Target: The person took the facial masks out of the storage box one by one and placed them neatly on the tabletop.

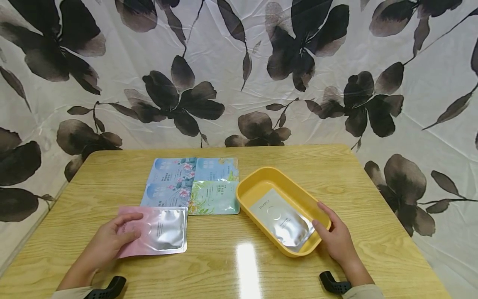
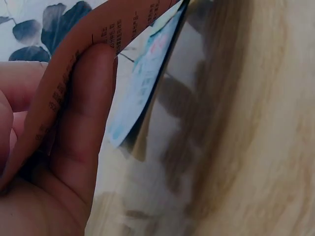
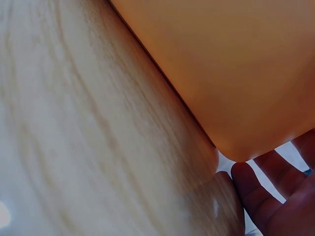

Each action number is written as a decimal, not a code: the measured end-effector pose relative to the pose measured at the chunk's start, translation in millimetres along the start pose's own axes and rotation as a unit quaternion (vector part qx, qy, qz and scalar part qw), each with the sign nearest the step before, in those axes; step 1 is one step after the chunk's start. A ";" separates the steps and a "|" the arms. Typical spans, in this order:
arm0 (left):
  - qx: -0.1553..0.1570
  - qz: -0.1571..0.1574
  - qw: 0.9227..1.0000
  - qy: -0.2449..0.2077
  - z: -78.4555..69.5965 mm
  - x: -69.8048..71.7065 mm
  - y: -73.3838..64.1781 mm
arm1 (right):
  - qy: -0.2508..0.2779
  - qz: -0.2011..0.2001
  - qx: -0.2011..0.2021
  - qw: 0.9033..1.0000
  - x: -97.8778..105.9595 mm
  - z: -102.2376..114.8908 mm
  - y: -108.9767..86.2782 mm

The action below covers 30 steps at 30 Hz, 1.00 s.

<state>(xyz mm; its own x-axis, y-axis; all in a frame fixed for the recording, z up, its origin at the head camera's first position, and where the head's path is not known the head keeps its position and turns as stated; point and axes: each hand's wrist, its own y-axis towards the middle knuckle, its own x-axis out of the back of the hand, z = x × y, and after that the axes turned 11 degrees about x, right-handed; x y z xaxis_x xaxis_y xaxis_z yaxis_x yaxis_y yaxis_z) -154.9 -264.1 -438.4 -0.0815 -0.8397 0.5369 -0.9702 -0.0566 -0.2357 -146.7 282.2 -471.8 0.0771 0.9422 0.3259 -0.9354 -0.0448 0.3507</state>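
My left hand (image 1: pixel 101 245) pinches a pink and silver face mask sachet (image 1: pixel 169 228) at its left end. In the left wrist view, the thumb (image 2: pixel 86 108) lies on one side of the sachet and the fingers on the other, with the sachet bending between them. Over on the right, my right hand (image 1: pixel 340 240) grips the near right corner of a yellow plastic tray (image 1: pixel 298 195), its thumb over the rim. A white and silver face mask sachet (image 1: pixel 285 224) lies flat inside the tray. From the right wrist, the tray's outer wall (image 3: pixel 226 73) shows, fingers by its corner.
Blue face mask sachets (image 1: pixel 169 171) and a green one (image 1: pixel 214 198) lie edge to edge, left of the tray, just beyond the pink sachet. All sit on a wooden table (image 1: pixel 209 274). A floral cloth (image 1: pixel 231 83) hangs behind its far edge.
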 end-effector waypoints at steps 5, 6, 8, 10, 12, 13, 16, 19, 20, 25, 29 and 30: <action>0.018 0.012 1.000 -0.008 3.0 -1.3 1.8 | -0.007 0.002 0.003 1.000 -0.2 0.4 0.4; 0.021 0.013 1.000 -0.003 3.2 -1.3 2.3 | -0.009 0.002 0.003 1.000 -0.1 0.5 0.5; 0.027 0.018 0.999 0.004 3.3 -1.3 3.5 | -0.011 0.002 0.003 1.000 -0.1 0.8 0.5; 0.034 0.022 0.999 0.013 3.5 -1.1 4.7 | -0.011 0.002 0.002 1.000 0.0 1.0 0.5; 0.041 0.026 0.999 0.018 3.8 -1.2 6.1 | -0.011 0.002 0.001 1.000 -0.1 1.3 0.6; 0.043 0.026 0.998 0.023 3.8 -1.3 6.9 | -0.010 0.002 0.001 1.000 -0.1 1.4 0.6; 0.050 0.025 0.998 0.035 3.7 -2.8 9.1 | -0.011 0.001 0.001 1.000 0.0 1.6 0.6; 0.046 0.018 0.997 0.054 3.4 -5.2 11.3 | -0.010 0.002 0.001 1.000 0.1 1.8 0.5; 0.046 0.017 0.997 0.058 2.9 -6.0 11.8 | -0.008 0.002 0.001 1.000 0.1 2.0 0.5; 0.056 0.008 0.996 0.069 -1.7 -10.1 12.4 | -0.003 0.003 0.002 1.000 0.1 2.3 0.3; 0.073 0.006 0.995 0.072 -4.7 -13.0 11.8 | -0.005 0.001 0.003 1.000 0.0 1.7 0.2; 0.076 0.006 0.994 0.075 -5.3 -13.7 11.6 | -0.006 0.001 0.004 1.000 0.1 1.5 0.1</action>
<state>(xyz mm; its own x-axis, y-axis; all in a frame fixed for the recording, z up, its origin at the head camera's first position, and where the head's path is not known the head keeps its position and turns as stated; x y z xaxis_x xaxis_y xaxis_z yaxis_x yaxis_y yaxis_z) -166.3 -250.4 -444.2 -0.1366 -0.7511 0.6459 -0.9243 -0.1379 -0.3558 -146.3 281.8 -470.4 0.0801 0.9382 0.3367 -0.9329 -0.0484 0.3568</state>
